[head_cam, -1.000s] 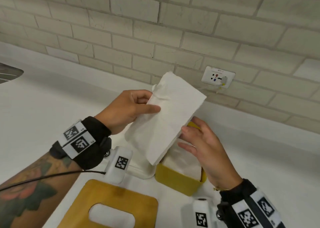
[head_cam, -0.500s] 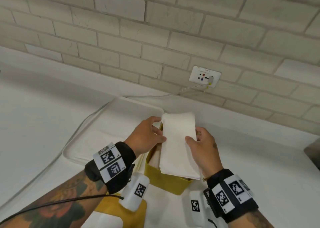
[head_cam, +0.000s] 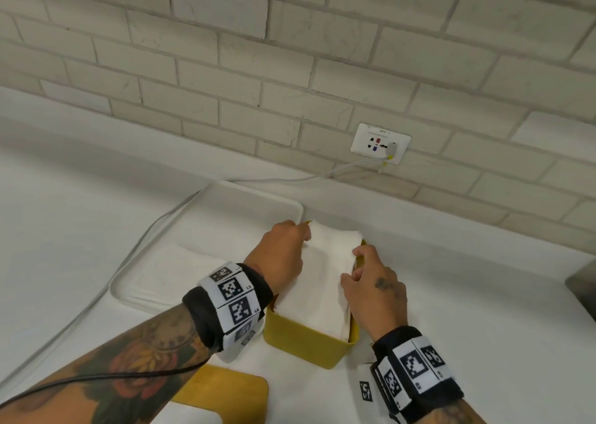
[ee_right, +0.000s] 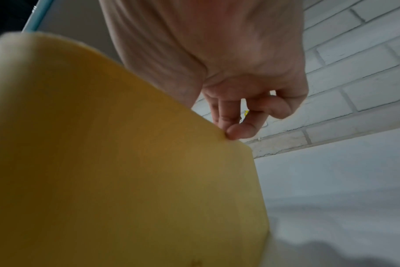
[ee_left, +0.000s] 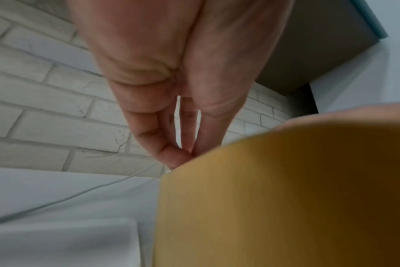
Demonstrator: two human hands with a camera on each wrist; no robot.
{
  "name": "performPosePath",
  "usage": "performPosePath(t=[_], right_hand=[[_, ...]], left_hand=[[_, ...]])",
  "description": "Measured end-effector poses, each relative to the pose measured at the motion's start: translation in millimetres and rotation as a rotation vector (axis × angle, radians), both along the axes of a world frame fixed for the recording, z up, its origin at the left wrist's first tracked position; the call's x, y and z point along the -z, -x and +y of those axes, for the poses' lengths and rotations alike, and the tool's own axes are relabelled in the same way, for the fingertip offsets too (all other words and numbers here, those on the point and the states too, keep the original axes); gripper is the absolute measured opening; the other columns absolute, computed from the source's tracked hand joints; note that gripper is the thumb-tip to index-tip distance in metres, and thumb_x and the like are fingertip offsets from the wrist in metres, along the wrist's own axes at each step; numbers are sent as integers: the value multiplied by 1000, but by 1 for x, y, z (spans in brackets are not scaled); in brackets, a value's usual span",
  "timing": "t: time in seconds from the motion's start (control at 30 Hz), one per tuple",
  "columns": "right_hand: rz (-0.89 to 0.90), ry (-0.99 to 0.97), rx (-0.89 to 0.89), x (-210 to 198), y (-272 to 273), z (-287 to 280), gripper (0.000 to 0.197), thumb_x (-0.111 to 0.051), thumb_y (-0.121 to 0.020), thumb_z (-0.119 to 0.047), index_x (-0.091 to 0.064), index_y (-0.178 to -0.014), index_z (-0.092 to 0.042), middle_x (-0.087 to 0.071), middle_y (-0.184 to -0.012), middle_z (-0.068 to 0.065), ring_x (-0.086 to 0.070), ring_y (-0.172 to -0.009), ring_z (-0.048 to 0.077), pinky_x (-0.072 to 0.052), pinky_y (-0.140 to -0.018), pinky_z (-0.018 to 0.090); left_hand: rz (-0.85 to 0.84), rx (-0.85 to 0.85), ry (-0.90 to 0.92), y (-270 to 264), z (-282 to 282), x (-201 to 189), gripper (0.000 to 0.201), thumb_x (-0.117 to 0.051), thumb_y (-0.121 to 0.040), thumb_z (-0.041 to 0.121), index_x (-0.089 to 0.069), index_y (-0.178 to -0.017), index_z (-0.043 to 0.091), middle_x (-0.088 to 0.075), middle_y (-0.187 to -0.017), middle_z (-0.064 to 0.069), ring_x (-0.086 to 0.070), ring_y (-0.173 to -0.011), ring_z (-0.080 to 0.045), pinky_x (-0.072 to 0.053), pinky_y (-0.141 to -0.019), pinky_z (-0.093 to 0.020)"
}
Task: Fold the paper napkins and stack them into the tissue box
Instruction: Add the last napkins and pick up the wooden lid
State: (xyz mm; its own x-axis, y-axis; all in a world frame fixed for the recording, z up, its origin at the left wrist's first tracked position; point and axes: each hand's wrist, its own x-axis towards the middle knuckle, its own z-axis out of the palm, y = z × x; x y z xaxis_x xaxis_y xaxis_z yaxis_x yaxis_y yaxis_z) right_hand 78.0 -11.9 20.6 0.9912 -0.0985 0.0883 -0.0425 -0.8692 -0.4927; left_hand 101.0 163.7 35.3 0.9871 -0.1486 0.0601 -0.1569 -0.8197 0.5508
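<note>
A yellow tissue box (head_cam: pixel 300 343) stands on the white counter, with a stack of folded white napkins in it. The top folded napkin (head_cam: pixel 322 282) lies along the box's opening. My left hand (head_cam: pixel 303 230) pinches the napkin's far left corner at the box rim. My right hand (head_cam: pixel 351 262) pinches its right edge between thumb and forefinger. In the left wrist view my left hand (ee_left: pixel 183 155) has its fingertips pressed together just above the yellow box (ee_left: pixel 286 198) wall. In the right wrist view my right hand (ee_right: pixel 231 130) touches the box (ee_right: pixel 126 162) rim.
A white tray (head_cam: pixel 254 189) lies left of the box, with pale napkin paper in it. The box's wooden lid (head_cam: pixel 232 388) with a slot lies near me. A grey cable (head_cam: pixel 135 246) runs from the wall socket (head_cam: pixel 380 143) round the tray. A dark object (head_cam: pixel 583 282) sits at the right edge.
Both hands have brought the folded napkin down from mid-air onto the stack in the yellow box. The view has tilted down and leftward meanwhile.
</note>
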Motion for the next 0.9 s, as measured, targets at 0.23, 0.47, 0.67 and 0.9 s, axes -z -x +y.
performPosePath(t=[0.23, 0.47, 0.67, 0.9], right_hand=[[-2, 183, -55, 3, 0, 1, 35, -53, -99, -25, -48, -134, -30, -65, -112, -6, -54, -113, 20, -36, -94, 39], [-179, 268, -438, 3, 29, 7, 42, -34, -88, -41, -74, -93, -28, -64, -100, -10, -60, -92, 14, -44, -82, 38], [-191, 390, -613, 26, 46, 10, 45, -27, -103, -36, -63, -79, -25, -59, -72, -8, -49, -67, 15, -30, -71, 30], [-147, 309, -658, 27, 45, 3, 37, -31, -103, -36, -63, -92, -22, -62, -89, -5, -54, -85, 19, -46, -78, 38]], left_hand=[[-55, 130, -203, 3, -2, 4, 43, -50, -98, -1, -57, -138, 14, -56, -131, -8, -57, -117, -29, -48, -93, -33], [-111, 414, -667, 12, -3, 6, 24, -50, -92, 5, -71, -97, 17, -67, -101, -2, -60, -94, -26, -34, -72, -33], [-8, 509, -809, 10, -14, 2, 21, -53, -94, 13, -72, -104, 15, -71, -102, -3, -48, -78, -21, -43, -97, -39], [6, 428, -175, 1, 14, 0, 35, -53, -99, 5, -73, -124, 18, -72, -124, -2, -65, -112, -20, -44, -98, -19]])
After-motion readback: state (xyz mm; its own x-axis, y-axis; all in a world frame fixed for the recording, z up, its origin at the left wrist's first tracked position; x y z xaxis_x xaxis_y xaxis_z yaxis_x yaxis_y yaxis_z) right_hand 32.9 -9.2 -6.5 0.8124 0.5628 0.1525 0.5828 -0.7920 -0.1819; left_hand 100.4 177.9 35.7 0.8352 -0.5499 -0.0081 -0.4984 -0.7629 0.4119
